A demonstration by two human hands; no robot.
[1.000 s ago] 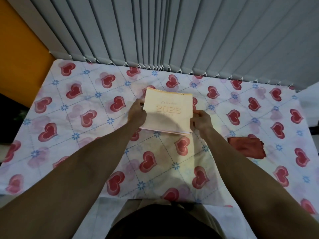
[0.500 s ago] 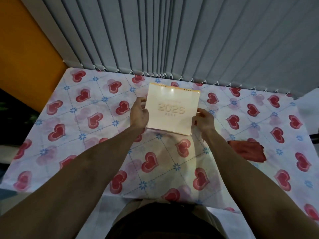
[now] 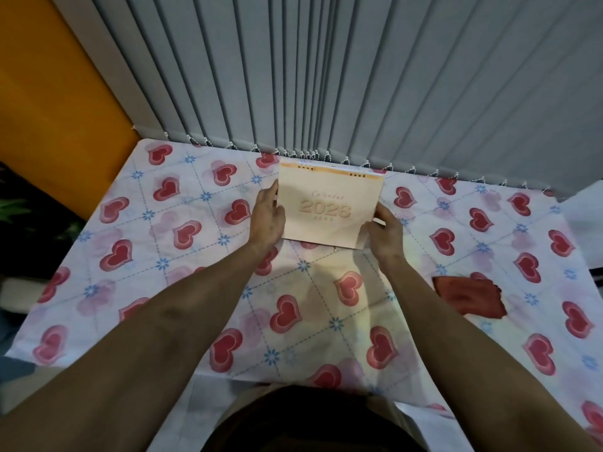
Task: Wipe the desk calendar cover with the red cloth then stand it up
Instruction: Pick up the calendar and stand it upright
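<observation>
The desk calendar [image 3: 329, 207] is up on its bottom edge on the bench [image 3: 182, 256], near the far side, with its cover facing the person. The left hand [image 3: 266, 220] holds its left side, and the right hand [image 3: 385, 236] holds its lower right corner. Each grip is closed on the calendar, with fingers [image 3: 272, 194] pressed on the edges.

It looks like the standing-up step. To do it well, I think the back flap must spread out behind the cover so it makes a little tent. Press the bottom edge flat on the heart tablecloth [image 3: 306, 308] first. The cloth is soft and can slide, so let go slowly, one hand at a time, and watch for a wobble.

Just behind the calendar hang the grey blinds [image 3: 359, 76], very close to its top edge. A big push back could bump them, so there is not much room that way. In front of the calendar the bench is open, which is a good way to pull the hands back. The red cloth [image 3: 468, 296] lies to the right of the calendar and nearer the person, well apart from it and near the right arm. Left of the calendar there is lots of free room too.
</observation>
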